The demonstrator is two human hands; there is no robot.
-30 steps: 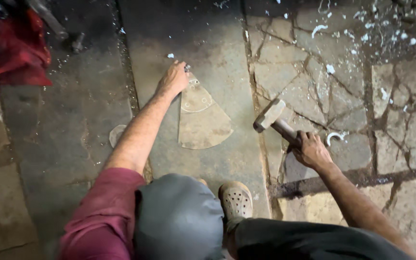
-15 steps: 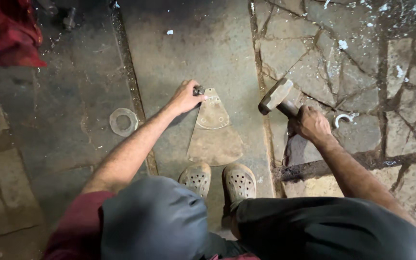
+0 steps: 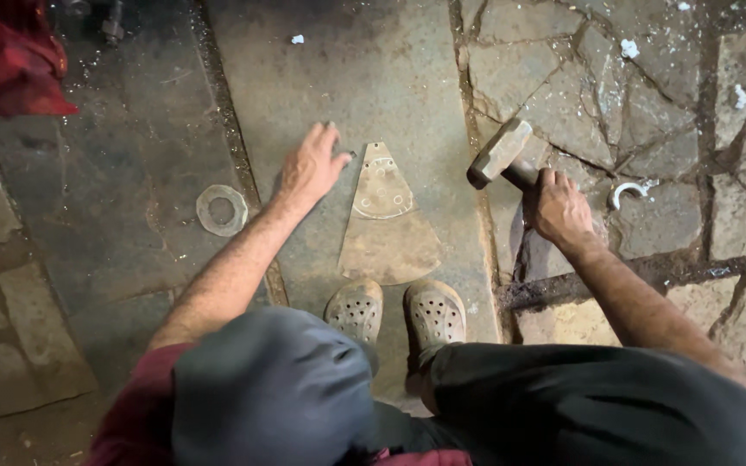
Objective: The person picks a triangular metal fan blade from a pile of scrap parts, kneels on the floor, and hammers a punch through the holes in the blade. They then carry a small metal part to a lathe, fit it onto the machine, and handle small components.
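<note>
here the person squats on a stone floor (image 3: 373, 78), both shoes (image 3: 395, 312) planted just below a flat, fan-shaped metal sheet (image 3: 386, 226) that lies on the big grey slab. the sheet has its narrow tip at 12 o'clock and its wide curved edge at 6 o'clock, close to the toes. the left hand (image 3: 311, 166) is at about 10 o'clock from the sheet, fingers spread and loose, holding nothing; it is just beside the tip, and i cannot tell if a fingertip touches it. the right hand (image 3: 557, 207) is at 3 o'clock, clenched around the handle of a hammer (image 3: 501, 154), whose heavy head is lifted and tilted, apart from the sheet. to do this step well, i think the left fingers should steady the tip but stay out of the hammer's path, and the blow should land flat, not with the corner. a metal ring (image 3: 222, 210) lies at 9 o'clock, a red cloth (image 3: 10, 60) far at 10 o'clock.
</note>
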